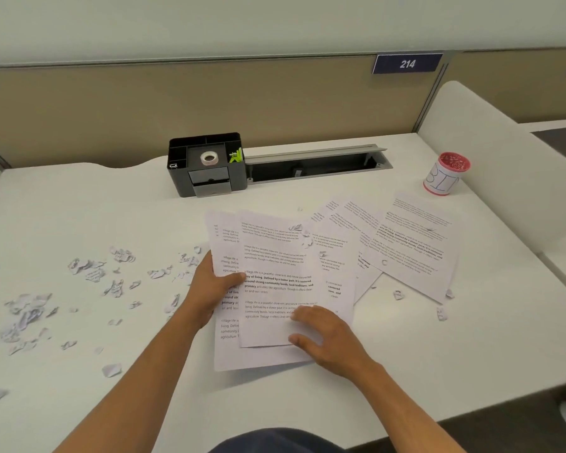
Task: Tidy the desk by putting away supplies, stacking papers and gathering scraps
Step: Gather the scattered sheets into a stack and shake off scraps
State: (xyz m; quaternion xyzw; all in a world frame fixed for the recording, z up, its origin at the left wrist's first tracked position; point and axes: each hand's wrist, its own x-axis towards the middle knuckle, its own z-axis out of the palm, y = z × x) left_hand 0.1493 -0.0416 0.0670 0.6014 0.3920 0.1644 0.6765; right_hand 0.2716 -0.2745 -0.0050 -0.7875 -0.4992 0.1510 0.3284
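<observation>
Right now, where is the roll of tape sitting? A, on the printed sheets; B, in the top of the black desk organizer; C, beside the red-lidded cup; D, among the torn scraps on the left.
B: the roll of tape lies in the middle top compartment of the black desk organizer at the back of the desk.

White desk showing; papers white, black print; organizer black, holding white tape roll; cup red-lidded.

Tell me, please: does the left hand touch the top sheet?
Touching. In the head view the left hand grips the left edge of the papers, and its thumb lies across onto the top sheet with no gap visible.
</observation>
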